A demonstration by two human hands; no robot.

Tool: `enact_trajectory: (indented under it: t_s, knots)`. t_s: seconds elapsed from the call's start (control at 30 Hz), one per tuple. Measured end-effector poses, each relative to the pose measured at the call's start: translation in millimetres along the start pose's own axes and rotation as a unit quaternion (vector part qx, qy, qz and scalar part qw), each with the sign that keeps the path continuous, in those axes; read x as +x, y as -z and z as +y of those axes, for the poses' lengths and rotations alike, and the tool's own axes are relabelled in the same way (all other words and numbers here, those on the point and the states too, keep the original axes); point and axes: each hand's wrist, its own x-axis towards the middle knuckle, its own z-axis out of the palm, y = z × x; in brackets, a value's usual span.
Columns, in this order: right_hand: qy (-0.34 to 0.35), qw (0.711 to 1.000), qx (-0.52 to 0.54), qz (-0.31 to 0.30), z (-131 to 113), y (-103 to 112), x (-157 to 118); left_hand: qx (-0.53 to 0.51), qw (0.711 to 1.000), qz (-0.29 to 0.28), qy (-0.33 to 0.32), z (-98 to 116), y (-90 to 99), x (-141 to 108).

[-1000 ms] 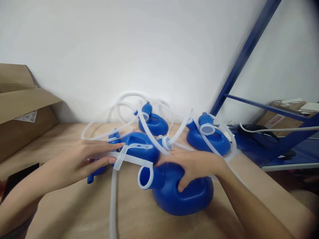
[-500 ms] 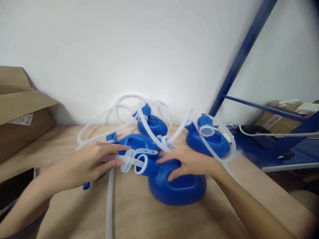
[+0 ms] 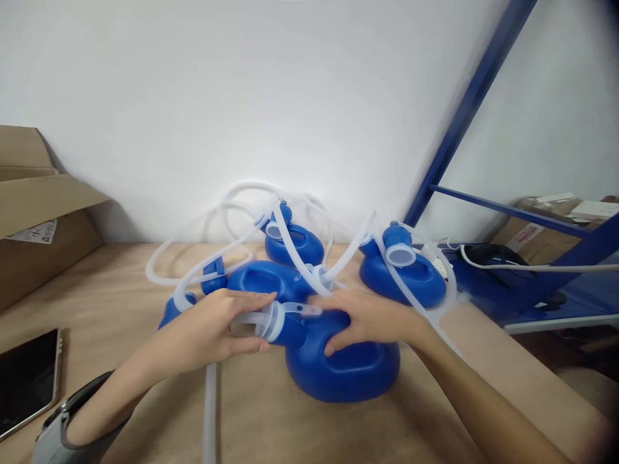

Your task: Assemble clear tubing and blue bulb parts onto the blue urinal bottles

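Sitting clasped beneath the right grip, the blue bottle looks light, stiff and slick to me, best steadied by its handle, while the translucent cap pinched in the left grip seems softer, best taken by its rim.

I read the nearest jug as blue plastic, smooth, with a soft sheen along the moulded grip. Its cap looks to me like cloudy, half-clear plastic, and the stem behind it appears ribbed. The hose has a milky, smooth plastic look. I see a matt tan worktop, though from here I cannot tell paper from wood. The box is dull brown cardboard bearing a paper-like label. My phone shows dark, glossy glass; the grey sleeve looks like cloth.
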Motion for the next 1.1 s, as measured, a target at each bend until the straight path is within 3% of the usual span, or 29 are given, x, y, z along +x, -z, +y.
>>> enact_trajectory:
  t_s: [0.3,0.7,1.1]
  knots:
    - [-0.039,0.999,0.024,0.016,6,-5,-1,-0.047,0.996,0.002,-0.072,-9,-6.9,2]
    - [-0.022,0.999,0.021,0.028,8,-9,-2,0.014,0.971,0.053,-0.233,-20,-16.4,-2]
    - [-0.057,0.997,0.054,0.022,7,-9,1,0.043,0.97,0.047,-0.234,-22,-21.6,-3]
